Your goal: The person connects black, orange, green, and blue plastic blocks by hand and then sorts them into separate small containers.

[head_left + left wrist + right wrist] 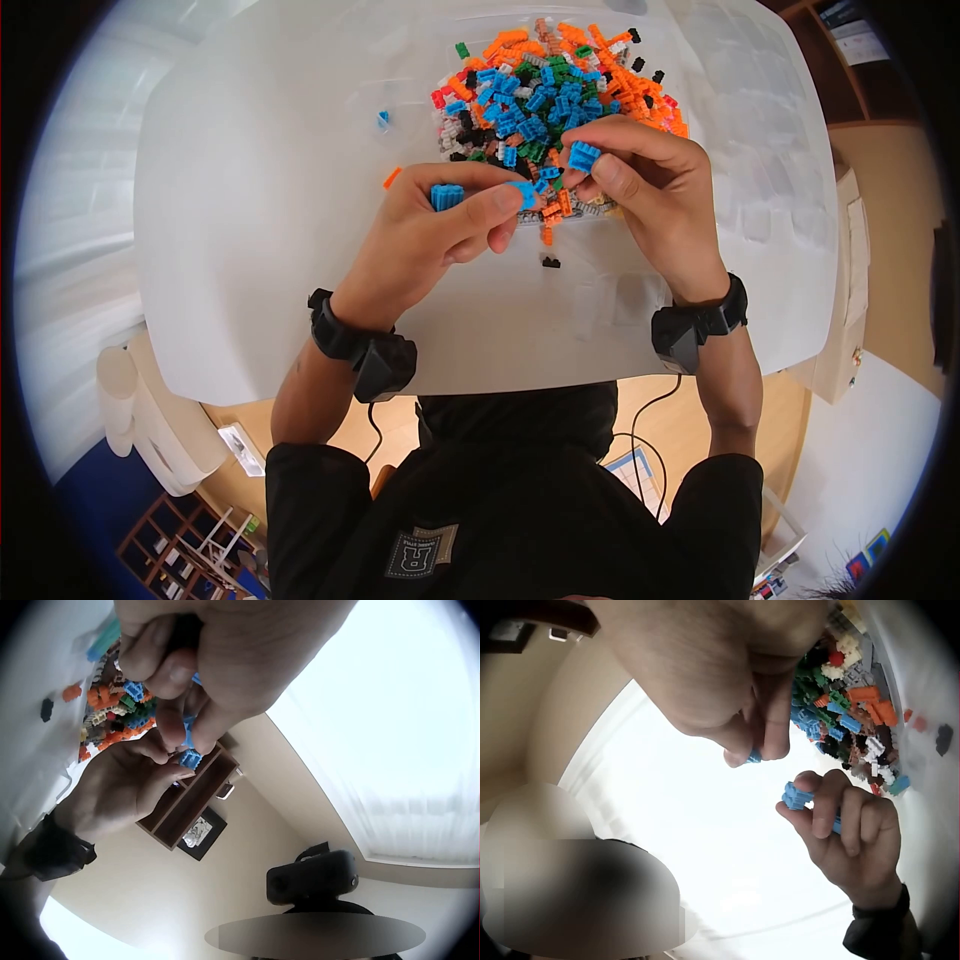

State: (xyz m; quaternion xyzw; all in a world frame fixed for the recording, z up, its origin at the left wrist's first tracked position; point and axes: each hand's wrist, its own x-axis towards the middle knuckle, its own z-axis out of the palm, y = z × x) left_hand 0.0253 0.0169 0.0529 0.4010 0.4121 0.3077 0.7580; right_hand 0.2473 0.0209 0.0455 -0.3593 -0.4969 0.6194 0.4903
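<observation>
In the head view my left hand [425, 225] pinches a small blue block [522, 194] between thumb and index finger. A larger ribbed blue piece [446, 197] lies against the same hand, by the base of its fingers. My right hand [665, 195], a little further right, pinches another blue block [583, 156] between thumb and fingertips. The two held blocks are apart. Beyond both hands spreads a pile of small blocks [535, 115], blue in the middle. The right wrist view shows the left hand [855, 829] with its blue block [796, 796] at the fingertips.
Orange blocks [640, 90] lie at the pile's right side. On the white table [250, 270] a black block [551, 262] sits nearer the body, and a blue piece [384, 119] and an orange piece [392, 178] lie left of the pile.
</observation>
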